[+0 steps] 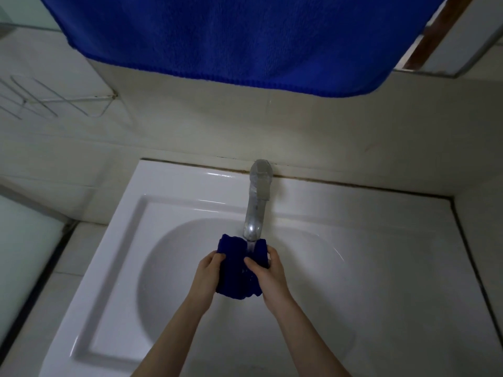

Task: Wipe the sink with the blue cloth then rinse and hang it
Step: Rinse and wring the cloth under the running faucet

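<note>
A bunched dark blue cloth [236,270] is held over the bowl of the white sink [367,268], right under the spout of the chrome tap [257,202]. Water runs from the spout onto the cloth. My left hand [208,273] grips its left side and my right hand [268,270] grips its right side, thumbs on top. The cloth's lower part hangs between my palms.
A large blue towel [245,39] hangs overhead against the tiled wall. A wire rack [40,100] is fixed to the wall at the left. A glass panel [24,254] stands at the left of the sink.
</note>
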